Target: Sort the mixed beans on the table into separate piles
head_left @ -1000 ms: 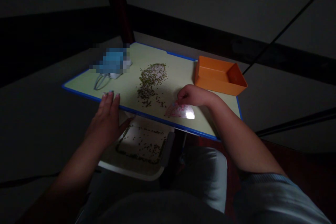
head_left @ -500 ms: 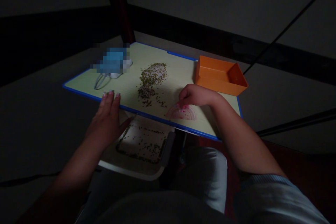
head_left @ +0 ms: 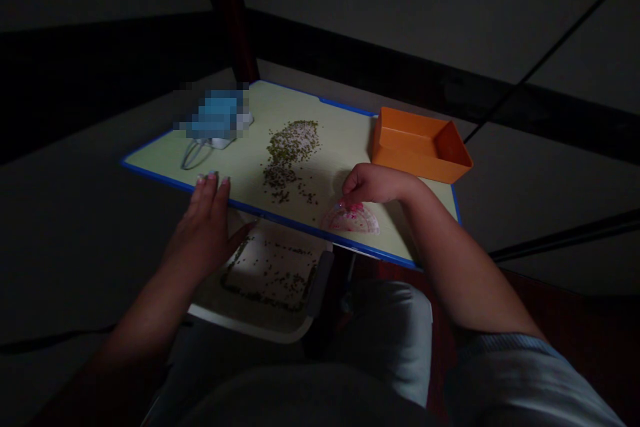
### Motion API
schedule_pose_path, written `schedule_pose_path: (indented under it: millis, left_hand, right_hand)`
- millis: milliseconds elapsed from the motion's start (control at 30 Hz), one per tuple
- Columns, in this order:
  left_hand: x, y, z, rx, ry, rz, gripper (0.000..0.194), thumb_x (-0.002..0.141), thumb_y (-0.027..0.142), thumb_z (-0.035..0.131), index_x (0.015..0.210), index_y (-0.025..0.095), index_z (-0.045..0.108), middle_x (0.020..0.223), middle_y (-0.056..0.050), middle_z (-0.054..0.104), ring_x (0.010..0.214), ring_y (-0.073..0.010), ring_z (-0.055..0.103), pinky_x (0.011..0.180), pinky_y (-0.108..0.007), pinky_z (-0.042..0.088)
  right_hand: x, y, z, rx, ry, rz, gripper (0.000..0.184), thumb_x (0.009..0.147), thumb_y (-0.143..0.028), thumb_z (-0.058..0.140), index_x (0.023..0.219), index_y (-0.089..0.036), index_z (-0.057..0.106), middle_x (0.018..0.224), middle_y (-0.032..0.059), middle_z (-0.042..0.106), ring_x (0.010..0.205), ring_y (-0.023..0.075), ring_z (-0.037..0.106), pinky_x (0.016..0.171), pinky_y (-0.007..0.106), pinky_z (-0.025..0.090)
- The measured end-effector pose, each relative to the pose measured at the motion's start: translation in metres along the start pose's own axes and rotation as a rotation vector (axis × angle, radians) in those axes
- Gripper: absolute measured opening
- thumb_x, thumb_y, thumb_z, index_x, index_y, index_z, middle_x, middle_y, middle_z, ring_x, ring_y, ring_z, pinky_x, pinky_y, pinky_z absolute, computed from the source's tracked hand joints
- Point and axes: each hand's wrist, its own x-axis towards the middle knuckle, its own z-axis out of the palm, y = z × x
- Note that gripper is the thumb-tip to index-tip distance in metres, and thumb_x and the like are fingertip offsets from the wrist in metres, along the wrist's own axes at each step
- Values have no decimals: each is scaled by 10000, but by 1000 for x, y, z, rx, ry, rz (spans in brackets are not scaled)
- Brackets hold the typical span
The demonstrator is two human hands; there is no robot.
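Note:
A pale green board with a blue rim [head_left: 165, 161] lies in front of me, with a pile of small dark seeds [head_left: 289, 155] spread on its middle. My right hand [head_left: 373, 184] pinches the top edge of a pink half-round protractor [head_left: 351, 219] lying near the board's front edge. My left hand [head_left: 207, 217] rests with fingers stretched out, fingertips on the board's front rim, thumb below it. Under the board, on my lap, sits a white tray [head_left: 265, 287] scattered with more seeds.
An orange box [head_left: 419, 145] stands at the board's far right corner. A blue-and-white object [head_left: 216, 121] with a looped cord lies at the far left. A dark post [head_left: 225, 7] rises behind the board. The room is dim.
The protractor, tilted up and glinting a second ago, now lies flatter on the board and sits slightly more to the right. My left hand has stayed where it was.

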Motion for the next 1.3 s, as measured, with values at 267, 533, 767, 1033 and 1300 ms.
schedule_pose_path:
  millis: [267,533,767,1033,1300]
  left_hand:
    - [-1,-1,-1,-10,-1,-1,835,818,503,470,1452,81,128,1554,-234,116,1446,-355,66,1143,-531,216]
    - [-1,-1,-1,-6,-2,-2,833,820,514,455,1449,69,139,1554,-235,114,1448,-346,58,1150,-515,205]
    - [-1,-1,1,3,6,3,835,823,506,463,1452,73,126,1553,-235,117,1447,-351,58,1147,-523,208]
    - [-1,1,-1,-13,8,3,843,817,502,480,1458,100,111,1557,-230,108,1447,-351,60,1133,-548,235]
    - [-1,0,-1,-11,1,-8,836,821,502,469,1454,77,127,1557,-228,111,1447,-349,63,1148,-520,214]
  right_hand:
    - [-8,5,-9,31,-20,9,280,748,-383,609,598,-146,604,498,-59,466,509,67,377,549,260,270]
    - [-2,9,-5,16,70,-16,303,782,-388,582,607,-141,598,491,-66,416,506,61,337,550,262,243]
    - [7,4,6,-23,121,-4,288,806,-348,559,645,-123,639,517,-45,449,519,67,328,556,269,236]
    - [5,-11,8,-29,114,-18,255,780,-300,562,606,-121,616,494,-51,428,522,63,333,550,264,227]
    - [-4,7,-5,29,209,-49,348,796,-400,570,560,-145,546,487,-74,342,506,57,279,544,268,222]
